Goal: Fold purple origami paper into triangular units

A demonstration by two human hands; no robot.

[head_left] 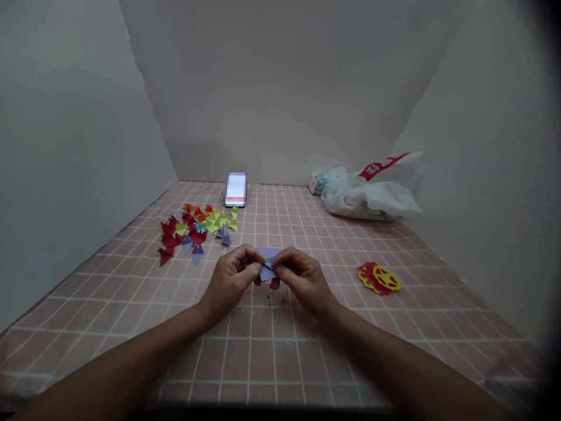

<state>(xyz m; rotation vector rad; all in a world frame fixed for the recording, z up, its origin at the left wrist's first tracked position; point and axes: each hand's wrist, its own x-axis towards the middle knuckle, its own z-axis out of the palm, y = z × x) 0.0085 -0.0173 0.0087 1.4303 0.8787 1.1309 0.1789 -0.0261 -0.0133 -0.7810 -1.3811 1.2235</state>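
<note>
**Purple paper mid-fold, finished pile waiting**

Purple paper [268,263] sits pinched between left hand [230,279] and right hand [301,278], both grips pressed on it just above the table [272,351], centre. Many folded triangles [197,228] already lie far left; this piece looks only partly creased.

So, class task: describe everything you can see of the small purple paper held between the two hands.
The purple paper is a small, thin, pale lilac sheet, partly folded, with a crease across it. It is held just above the pink checked tablecloth, pinched by the left hand and right hand, whose fingers hide its edges.
</note>
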